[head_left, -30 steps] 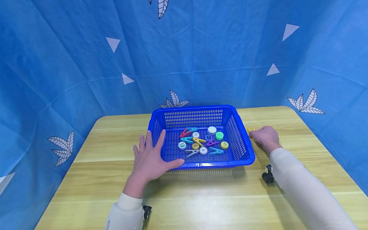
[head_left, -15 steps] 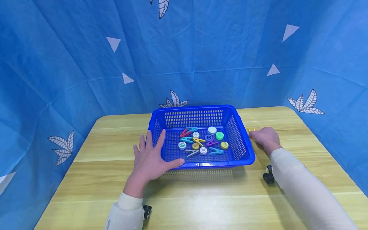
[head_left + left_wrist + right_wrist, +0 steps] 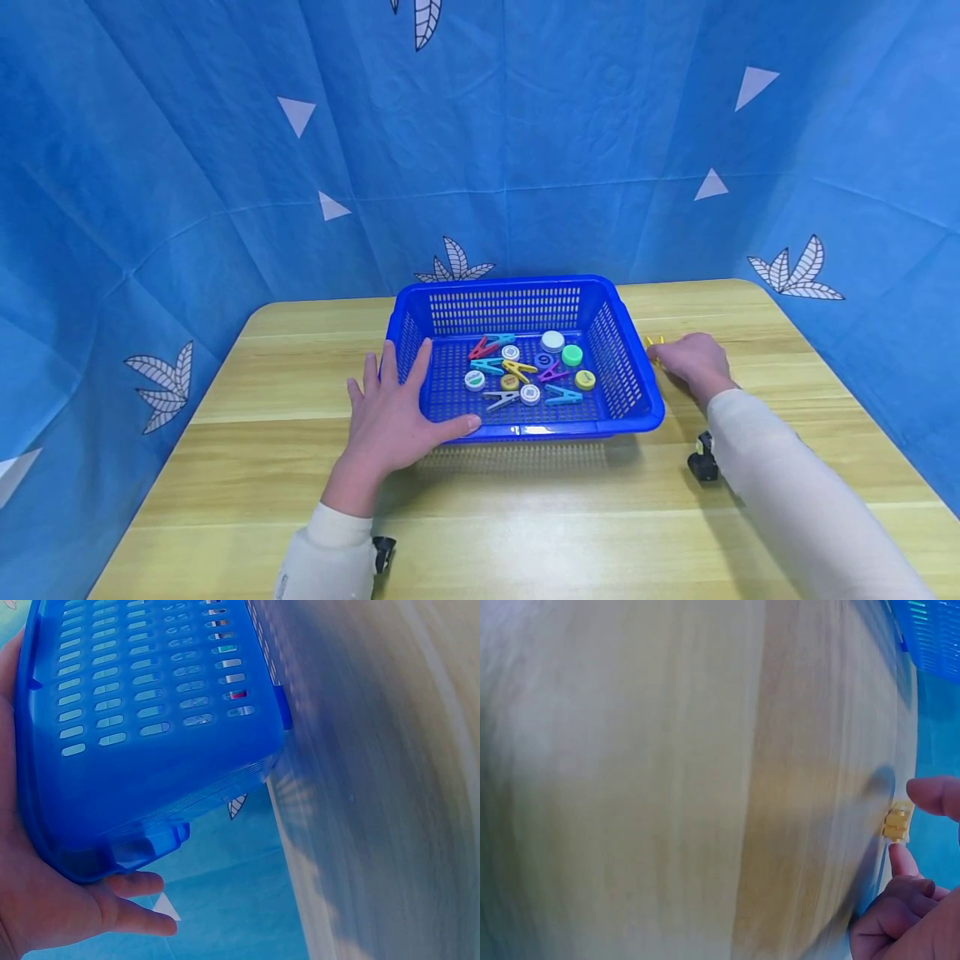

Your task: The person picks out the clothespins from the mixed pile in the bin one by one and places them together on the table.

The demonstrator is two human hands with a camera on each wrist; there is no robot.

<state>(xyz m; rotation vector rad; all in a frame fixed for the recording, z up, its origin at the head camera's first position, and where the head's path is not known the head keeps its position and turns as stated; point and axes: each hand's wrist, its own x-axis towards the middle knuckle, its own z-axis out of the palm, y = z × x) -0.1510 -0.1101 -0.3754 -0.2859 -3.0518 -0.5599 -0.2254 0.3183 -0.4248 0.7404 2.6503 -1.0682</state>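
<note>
In the head view my left hand (image 3: 393, 417) lies spread over the front left corner of a blue plastic basket (image 3: 525, 432). Its thumb rests along the front rim and its straight fingers reach over the left side. To the right of the basket, my right hand (image 3: 693, 362) is low over the table with its thumb and index finger at a yellow clothespin (image 3: 897, 822), pinching it. The other fingers of that hand are curled. Most of this clothespin is hidden by the hand in the head view; only its yellow tips show.
Inside the basket lie several clothespins, among them a red one (image 3: 482, 347) and a purple one (image 3: 553, 372), mixed with several bottle caps, such as a green cap (image 3: 572, 356). The wooden table (image 3: 525, 525) ends at a blue curtain (image 3: 562, 125) behind.
</note>
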